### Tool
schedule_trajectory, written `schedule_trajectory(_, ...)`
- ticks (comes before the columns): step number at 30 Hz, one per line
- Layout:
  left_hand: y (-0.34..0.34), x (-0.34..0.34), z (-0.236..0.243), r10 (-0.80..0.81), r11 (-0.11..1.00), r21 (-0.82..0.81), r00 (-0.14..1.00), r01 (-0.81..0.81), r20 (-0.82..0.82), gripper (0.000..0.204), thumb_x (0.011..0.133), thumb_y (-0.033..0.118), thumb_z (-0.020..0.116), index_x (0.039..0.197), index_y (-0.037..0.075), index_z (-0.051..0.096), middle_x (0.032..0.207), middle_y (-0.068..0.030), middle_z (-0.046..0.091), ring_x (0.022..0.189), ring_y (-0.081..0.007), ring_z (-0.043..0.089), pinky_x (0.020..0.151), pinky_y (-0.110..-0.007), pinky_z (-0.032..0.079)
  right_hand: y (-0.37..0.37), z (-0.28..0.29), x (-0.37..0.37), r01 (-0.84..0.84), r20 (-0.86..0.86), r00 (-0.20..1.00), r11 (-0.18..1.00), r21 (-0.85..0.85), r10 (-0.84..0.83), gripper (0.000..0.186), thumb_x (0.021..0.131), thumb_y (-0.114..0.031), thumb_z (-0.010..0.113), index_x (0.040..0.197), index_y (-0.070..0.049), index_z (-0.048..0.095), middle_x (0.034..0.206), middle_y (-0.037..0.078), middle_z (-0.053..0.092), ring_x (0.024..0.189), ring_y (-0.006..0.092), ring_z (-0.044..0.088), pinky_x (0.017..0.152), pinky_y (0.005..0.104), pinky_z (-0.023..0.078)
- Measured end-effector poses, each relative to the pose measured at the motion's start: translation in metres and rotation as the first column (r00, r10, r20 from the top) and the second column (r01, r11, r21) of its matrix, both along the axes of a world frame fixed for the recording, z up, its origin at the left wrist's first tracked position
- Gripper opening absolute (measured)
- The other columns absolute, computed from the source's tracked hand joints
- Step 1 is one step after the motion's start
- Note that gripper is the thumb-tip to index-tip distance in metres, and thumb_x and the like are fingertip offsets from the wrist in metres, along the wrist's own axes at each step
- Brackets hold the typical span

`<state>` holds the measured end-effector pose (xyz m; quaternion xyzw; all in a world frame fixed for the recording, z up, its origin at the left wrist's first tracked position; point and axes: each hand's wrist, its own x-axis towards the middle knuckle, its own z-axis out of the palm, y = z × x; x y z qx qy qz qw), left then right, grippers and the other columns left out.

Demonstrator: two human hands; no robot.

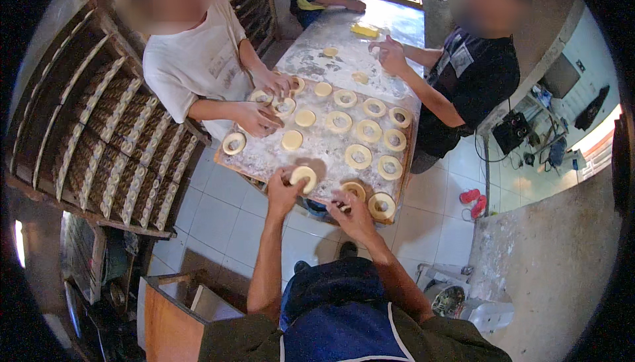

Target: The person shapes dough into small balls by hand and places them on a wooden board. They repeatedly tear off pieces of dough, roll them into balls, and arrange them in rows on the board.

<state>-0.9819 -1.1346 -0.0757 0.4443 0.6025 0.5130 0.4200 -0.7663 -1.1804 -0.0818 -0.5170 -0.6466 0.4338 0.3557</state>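
Note:
My left hand [282, 193] is closed on the edge of a pale dough ring [304, 179], lifted just above the near edge of the floured board [264, 157]. My right hand [355, 218] has its fingers curled at the board's front edge; a small pale bit shows at the fingertips, too unclear to name. Just beyond these fingers lies another dough ring [354, 191], partly hidden, with a further dough ring [381, 206] to its right. Several rings fill the board's right side. Flat dough discs, among them one disc [292, 140], lie left of its middle.
Across on the left, a person in a white shirt [198, 64] has both hands over rings on the board. A person in black [473, 71] stands at the right of the metal table [304, 51]. A rack [112, 144] holds trays of rings at left.

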Motion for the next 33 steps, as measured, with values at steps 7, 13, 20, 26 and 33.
schedule_trajectory(7, -0.082, 0.038, 0.003, 0.013, 0.995, -0.092, 0.933, 0.022, 0.359, 0.03, 0.095, 0.021, 0.077, 0.113, -0.003, 0.075, 0.096, -0.0036, 0.074, 0.083, -0.0101, 0.064, 0.076, -0.027, 0.053, -0.003, 0.003, -0.02, -0.073, -0.245, 0.969, 0.987, -0.142, 0.036, 0.039, 0.091, -0.02, 0.079, 0.121, 0.003, 0.068, 0.11, 0.007, 0.074, 0.099, 0.0129, 0.067, 0.09, 0.0302, 0.053)
schedule_trajectory(13, -0.107, 0.02, 0.003, -0.078, 0.991, -0.104, 0.996, 0.083, 0.045, 0.029, 0.094, 0.021, 0.078, 0.111, -0.002, 0.075, 0.098, -0.0044, 0.074, 0.088, -0.0104, 0.063, 0.079, -0.029, 0.053, -0.015, -0.01, -0.033, -0.078, -0.171, 0.984, 0.978, -0.195, 0.045, 0.044, 0.081, -0.008, 0.081, 0.122, 0.001, 0.067, 0.117, 0.012, 0.073, 0.11, 0.0198, 0.068, 0.095, 0.0351, 0.054)
schedule_trajectory(20, -0.124, 0.016, -0.014, -0.093, 0.994, -0.013, 0.909, 0.108, 0.407, 0.026, 0.098, 0.008, 0.068, 0.122, -0.002, 0.064, 0.108, -0.0085, 0.072, 0.098, -0.0149, 0.066, 0.085, -0.03, 0.054, -0.027, 0.002, -0.034, -0.281, -0.403, 0.884, 0.958, -0.059, 0.234, 0.062, 0.081, 0.008, 0.069, 0.139, -0.003, 0.048, 0.129, 0.011, 0.062, 0.101, 0.0162, 0.067, 0.087, 0.031, 0.055)
schedule_trajectory(26, -0.144, 0.015, -0.017, -0.101, 0.984, -0.01, 0.598, 0.18, 0.795, 0.041, 0.095, -0.004, 0.064, 0.133, 0.004, 0.051, 0.112, -0.0088, 0.07, 0.103, -0.0174, 0.067, 0.086, -0.032, 0.055, -0.032, 0.024, -0.029, -0.549, -0.546, 0.762, 0.796, -0.257, 0.349, 0.054, 0.085, -0.003, 0.056, 0.139, -0.004, 0.05, 0.122, 0.008, 0.06, 0.105, 0.0156, 0.064, 0.087, 0.031, 0.055)
schedule_trajectory(33, -0.151, 0.011, -0.019, -0.074, 0.997, 0.08, 0.647, 0.02, 0.759, 0.048, 0.08, -0.008, 0.057, 0.122, 0.011, 0.048, 0.102, -0.0054, 0.065, 0.092, -0.0156, 0.065, 0.077, -0.027, 0.05, -0.032, 0.009, -0.057, -0.125, -0.31, 0.949, 0.841, -0.527, -0.053, 0.051, 0.105, -0.05, 0.043, 0.108, -0.004, 0.063, 0.107, 0.007, 0.061, 0.092, 0.0169, 0.063, 0.077, 0.0333, 0.053)
